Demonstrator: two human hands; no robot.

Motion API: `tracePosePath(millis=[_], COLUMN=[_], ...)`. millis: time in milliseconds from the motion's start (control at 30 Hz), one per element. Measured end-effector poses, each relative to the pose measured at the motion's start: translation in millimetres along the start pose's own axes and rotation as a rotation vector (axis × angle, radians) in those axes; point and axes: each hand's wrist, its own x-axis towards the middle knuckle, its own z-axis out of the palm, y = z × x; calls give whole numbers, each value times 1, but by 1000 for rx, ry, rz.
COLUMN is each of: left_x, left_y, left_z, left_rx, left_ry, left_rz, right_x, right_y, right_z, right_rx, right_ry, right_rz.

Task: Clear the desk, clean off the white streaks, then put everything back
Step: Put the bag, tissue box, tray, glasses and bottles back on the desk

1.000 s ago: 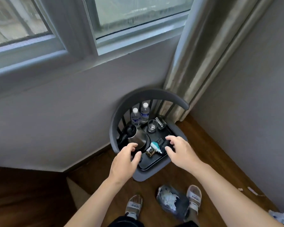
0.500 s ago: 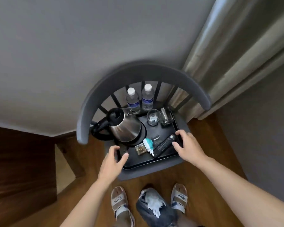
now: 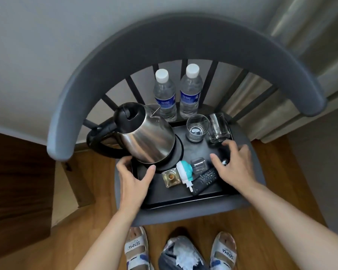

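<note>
Head view: a grey chair (image 3: 183, 41) carries a black tray (image 3: 183, 197) on its seat, seen from above.
Counts: one steel kettle (image 3: 148, 139), two water bottles (image 3: 165, 96), two drinking glasses (image 3: 197, 129), one small clear cup lying on its side (image 3: 198, 164), one square glass bottle (image 3: 171, 177), one teal-and-white plug-in device (image 3: 184, 172), one black remote (image 3: 204, 180).
Tray layout: kettle at 10 o'clock, glasses side by side at 1 o'clock, bottle, plug-in device and remote in a row near 6 o'clock; the two water bottles stand upright just beyond the tray's 12 o'clock edge, against the chair's spindles.
Left hand (image 3: 132, 182): fingers spread and loosely curved at the tray's 8 o'clock corner, fingertips over its rim, thumb near the kettle's base; whether it grips the rim cannot be told.
Right hand (image 3: 236, 166): fingers spread and curved over the tray's 3 o'clock side, above the far end of the remote, just below the glasses; a grip cannot be confirmed.
Floor: two sandalled feet (image 3: 137, 250) at 6 o'clock, a dark bag (image 3: 180, 254) of white scraps between them.
</note>
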Motion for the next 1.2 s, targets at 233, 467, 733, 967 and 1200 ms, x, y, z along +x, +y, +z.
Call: tracePosePath(millis=[233, 467, 733, 967, 1200], left_x=[7, 8, 28, 22, -3], left_y=[-18, -12, -10, -10, 20], left_z=[8, -1, 1, 7, -18], left_rx=[-33, -98, -89, -109, -114], left_ry=[76, 35, -27, -32, -28], left_rz=[138, 167, 147, 190, 237], right_x=[1, -1, 3, -6, -39], right_y=[5, 11, 3, 0, -13], right_z=[15, 14, 9, 2, -39], right_rx=[32, 137, 82, 51, 63], right_ry=[148, 168, 143, 101, 121], right_rz=[-41, -72, -56, -77, -76])
